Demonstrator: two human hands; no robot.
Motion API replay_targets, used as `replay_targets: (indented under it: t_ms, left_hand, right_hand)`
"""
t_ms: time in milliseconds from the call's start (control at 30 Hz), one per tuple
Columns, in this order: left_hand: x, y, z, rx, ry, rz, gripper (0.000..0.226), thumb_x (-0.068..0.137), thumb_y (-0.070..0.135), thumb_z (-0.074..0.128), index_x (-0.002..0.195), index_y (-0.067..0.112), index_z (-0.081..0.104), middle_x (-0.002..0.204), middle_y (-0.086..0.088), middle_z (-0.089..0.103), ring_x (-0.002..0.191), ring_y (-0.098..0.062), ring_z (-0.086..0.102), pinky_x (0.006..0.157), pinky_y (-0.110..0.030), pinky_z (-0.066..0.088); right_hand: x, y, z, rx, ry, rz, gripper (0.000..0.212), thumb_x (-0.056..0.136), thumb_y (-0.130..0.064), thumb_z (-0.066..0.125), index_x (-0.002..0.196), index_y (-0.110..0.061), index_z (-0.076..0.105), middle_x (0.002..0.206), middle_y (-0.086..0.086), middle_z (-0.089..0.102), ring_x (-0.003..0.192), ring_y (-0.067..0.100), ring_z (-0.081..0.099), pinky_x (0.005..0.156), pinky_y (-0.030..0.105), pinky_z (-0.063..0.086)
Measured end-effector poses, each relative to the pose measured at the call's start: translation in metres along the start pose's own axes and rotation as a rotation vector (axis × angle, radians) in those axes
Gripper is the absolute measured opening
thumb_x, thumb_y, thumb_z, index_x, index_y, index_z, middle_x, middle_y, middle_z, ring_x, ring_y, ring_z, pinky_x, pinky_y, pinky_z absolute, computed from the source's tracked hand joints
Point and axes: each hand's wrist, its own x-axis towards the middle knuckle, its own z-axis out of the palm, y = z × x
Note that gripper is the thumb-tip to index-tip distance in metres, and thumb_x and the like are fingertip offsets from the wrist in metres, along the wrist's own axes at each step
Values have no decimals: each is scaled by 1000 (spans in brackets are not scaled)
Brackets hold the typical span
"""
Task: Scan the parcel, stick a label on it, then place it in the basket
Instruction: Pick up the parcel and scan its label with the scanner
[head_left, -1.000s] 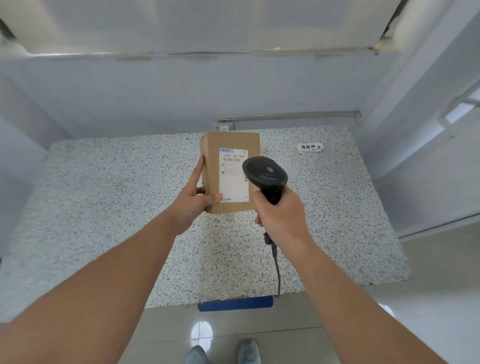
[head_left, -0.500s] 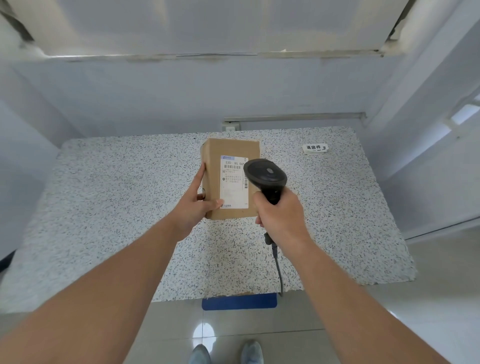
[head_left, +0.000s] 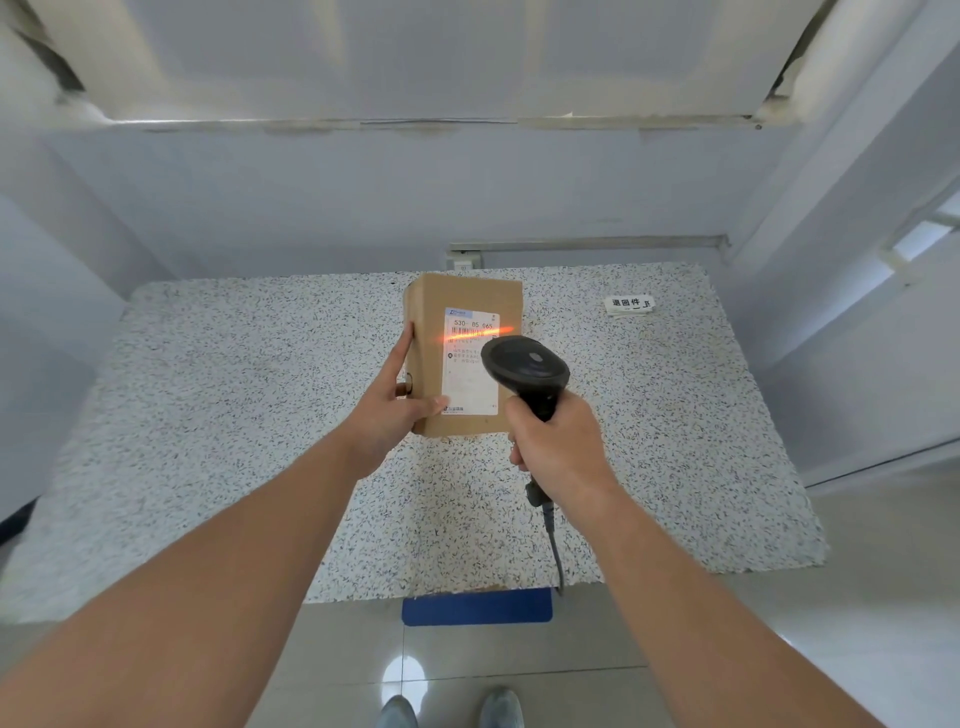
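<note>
Looking down on a speckled white-and-grey stone counter (head_left: 218, 426) set against a pale bluish wall (head_left: 311, 197); glossy light floor tiles (head_left: 779, 597) run below its near edge, where a blue rectangular mat (head_left: 477, 607) sits. Two grey shoe tips (head_left: 449, 709) show at the bottom, cut off by the frame. A small white tag with black characters (head_left: 629, 304) lies near the counter's far right corner; its print is too small to read surely.

Left hand (head_left: 392, 413) grips the brown cardboard parcel (head_left: 463, 299) by its left side and lower corner, thumb on the front, holding it upright above the counter's far middle. A white shipping label (head_left: 467, 379) covers the front; "530-05 065" reads at its top, finer print illegible. An orange-red scan line (head_left: 475, 333) crosses the label's barcode area.

Right hand (head_left: 558, 449) is closed around the handle of a black handheld barcode scanner (head_left: 524, 364), its head aimed at the label and hiding the parcel's lower right corner. A grey cable (head_left: 555, 545) hangs from the handle past the counter's near edge.
</note>
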Motion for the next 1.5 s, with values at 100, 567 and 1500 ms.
replay_targets:
  t_ms: [100,567,1500]
  left_hand:
    - [-2,1,1,-10,3,2,107,89,2,76,150,69,21,137,-12,56,122,-33,61,96,-49,58]
    - [-10,2,6,-36,19,44,108,88,-2,75,152,67,21,137,-13,51,123,-32,58,90,-43,58]
    - [-14,6,-8,-49,20,42,110,85,-3,77,150,69,23,137,-15,57,123,-36,61,96,-54,58]
  right_hand:
    - [-2,1,1,18,4,-2,25,94,-25,64,90,-1,66,65,5,62,60,15,60,57,31,52]
    - [-16,-4,1,101,8,13,30,94,-34,63,95,-4,67,70,4,65,53,9,62,57,26,51]
    - [-30,-8,5,149,40,-13,13,94,-29,64,99,-17,64,74,2,65,60,12,62,56,24,53]
